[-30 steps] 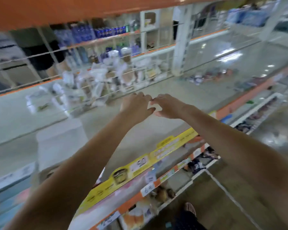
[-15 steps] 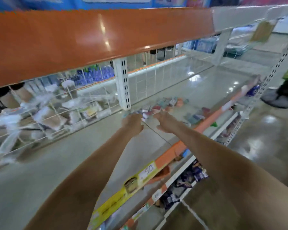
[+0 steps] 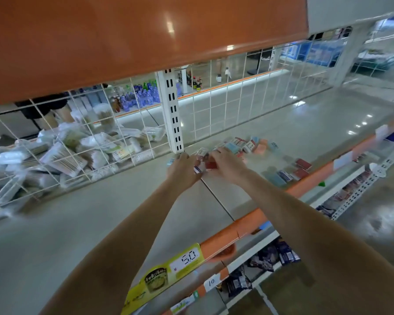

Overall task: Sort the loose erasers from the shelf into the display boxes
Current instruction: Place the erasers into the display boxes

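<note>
Both grips, left hand (image 3: 183,167) and right hand (image 3: 226,162), pinch small blurred wrapped erasers (image 3: 201,164).

Both my arms reach across the pale shelf (image 3: 100,223) to its back edge. My left hand (image 3: 182,169) and my right hand (image 3: 225,163) meet over a cluster of small erasers (image 3: 201,159), fingers curled down among them; blur hides exactly which ones I grip. More erasers (image 3: 248,144) lie along the wire grid (image 3: 214,105) to the right, and another bunch (image 3: 289,172) sits near the orange front edge (image 3: 248,221). Behind the grid, at left, plastic packets (image 3: 62,153) are heaped. A yellow price label (image 3: 168,273) hangs at the front.
</note>
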`<state>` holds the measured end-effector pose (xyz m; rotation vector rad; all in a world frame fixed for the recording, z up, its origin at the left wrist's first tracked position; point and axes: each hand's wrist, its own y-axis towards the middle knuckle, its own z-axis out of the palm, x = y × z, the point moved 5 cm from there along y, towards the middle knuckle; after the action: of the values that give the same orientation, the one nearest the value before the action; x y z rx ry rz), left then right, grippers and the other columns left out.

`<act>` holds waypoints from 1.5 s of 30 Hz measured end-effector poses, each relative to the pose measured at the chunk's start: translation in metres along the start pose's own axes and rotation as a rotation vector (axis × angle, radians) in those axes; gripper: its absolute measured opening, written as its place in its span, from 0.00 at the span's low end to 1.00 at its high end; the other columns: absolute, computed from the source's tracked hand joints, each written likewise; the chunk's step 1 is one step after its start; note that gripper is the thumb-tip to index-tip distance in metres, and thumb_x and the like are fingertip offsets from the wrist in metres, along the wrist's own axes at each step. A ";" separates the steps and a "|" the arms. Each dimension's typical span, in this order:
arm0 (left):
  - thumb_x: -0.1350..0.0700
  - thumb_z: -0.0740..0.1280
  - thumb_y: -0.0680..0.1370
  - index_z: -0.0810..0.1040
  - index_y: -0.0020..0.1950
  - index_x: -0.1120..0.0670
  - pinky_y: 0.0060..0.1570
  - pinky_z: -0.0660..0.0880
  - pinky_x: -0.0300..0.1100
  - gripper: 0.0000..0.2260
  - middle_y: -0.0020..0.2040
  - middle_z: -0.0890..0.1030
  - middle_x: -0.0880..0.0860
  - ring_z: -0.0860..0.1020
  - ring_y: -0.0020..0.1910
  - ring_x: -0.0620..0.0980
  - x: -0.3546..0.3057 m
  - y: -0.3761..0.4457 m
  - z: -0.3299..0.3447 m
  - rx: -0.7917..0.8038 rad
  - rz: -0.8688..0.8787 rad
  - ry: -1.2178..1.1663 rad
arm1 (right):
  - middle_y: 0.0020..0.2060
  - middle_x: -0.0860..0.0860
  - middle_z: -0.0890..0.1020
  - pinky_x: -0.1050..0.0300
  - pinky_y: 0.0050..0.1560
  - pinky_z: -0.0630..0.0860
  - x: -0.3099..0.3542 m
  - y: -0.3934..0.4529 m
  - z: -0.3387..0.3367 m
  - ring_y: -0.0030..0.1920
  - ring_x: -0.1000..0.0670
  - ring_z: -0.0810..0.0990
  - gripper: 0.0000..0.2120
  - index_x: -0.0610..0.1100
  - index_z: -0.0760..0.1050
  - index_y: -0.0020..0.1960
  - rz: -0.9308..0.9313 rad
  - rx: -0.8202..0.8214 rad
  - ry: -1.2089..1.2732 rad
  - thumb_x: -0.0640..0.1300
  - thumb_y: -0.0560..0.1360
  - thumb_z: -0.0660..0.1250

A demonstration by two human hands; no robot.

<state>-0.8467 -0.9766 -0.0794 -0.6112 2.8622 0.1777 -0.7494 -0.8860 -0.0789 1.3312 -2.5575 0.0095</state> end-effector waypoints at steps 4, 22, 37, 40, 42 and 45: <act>0.44 0.69 0.73 0.72 0.59 0.55 0.54 0.73 0.49 0.21 0.60 0.74 0.54 0.71 0.61 0.54 0.005 -0.004 0.000 0.107 0.052 0.032 | 0.57 0.45 0.76 0.53 0.56 0.69 -0.008 -0.011 -0.005 0.59 0.45 0.73 0.18 0.41 0.72 0.58 -0.022 0.003 0.112 0.48 0.73 0.70; 0.55 0.70 0.74 0.79 0.51 0.50 0.38 0.66 0.34 0.07 0.46 0.76 0.45 0.75 0.44 0.44 0.068 -0.100 -0.065 -0.113 -0.039 -0.267 | 0.36 0.57 0.78 0.70 0.38 0.69 0.079 -0.043 -0.019 0.36 0.60 0.75 0.08 0.42 0.81 0.49 -0.182 -0.067 0.539 0.46 0.75 0.68; 0.57 0.73 0.71 0.80 0.48 0.48 0.40 0.65 0.32 0.07 0.39 0.74 0.41 0.71 0.39 0.38 0.242 -0.360 -0.161 -0.287 -0.268 -0.240 | 0.39 0.44 0.83 0.56 0.46 0.81 0.359 -0.100 0.017 0.41 0.44 0.84 0.11 0.35 0.79 0.49 -0.234 0.406 0.972 0.44 0.78 0.63; 0.55 0.73 0.71 0.81 0.48 0.49 0.44 0.69 0.38 0.07 0.39 0.76 0.42 0.72 0.40 0.43 0.285 -0.409 -0.175 -0.234 -0.288 -0.160 | 0.39 0.45 0.83 0.55 0.47 0.81 0.418 -0.117 0.023 0.41 0.47 0.84 0.10 0.38 0.79 0.49 -0.267 0.373 0.925 0.42 0.78 0.62; 0.56 0.73 0.71 0.81 0.49 0.50 0.46 0.71 0.41 0.07 0.40 0.77 0.44 0.74 0.43 0.46 0.310 -0.439 -0.180 -0.183 -0.325 -0.144 | 0.40 0.44 0.83 0.56 0.46 0.81 0.455 -0.129 0.025 0.40 0.48 0.83 0.09 0.37 0.79 0.49 -0.282 0.364 0.900 0.41 0.79 0.61; 0.58 0.74 0.70 0.82 0.49 0.52 0.44 0.67 0.34 0.09 0.43 0.82 0.48 0.77 0.45 0.48 0.335 -0.470 -0.184 -0.139 -0.341 -0.148 | 0.41 0.43 0.83 0.57 0.45 0.81 0.498 -0.141 0.029 0.40 0.49 0.83 0.10 0.35 0.78 0.50 -0.308 0.363 0.863 0.40 0.79 0.61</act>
<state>-0.9829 -1.5627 -0.0120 -1.0523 2.5715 0.3521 -0.9150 -1.3727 -0.0086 1.4038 -1.6537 0.8274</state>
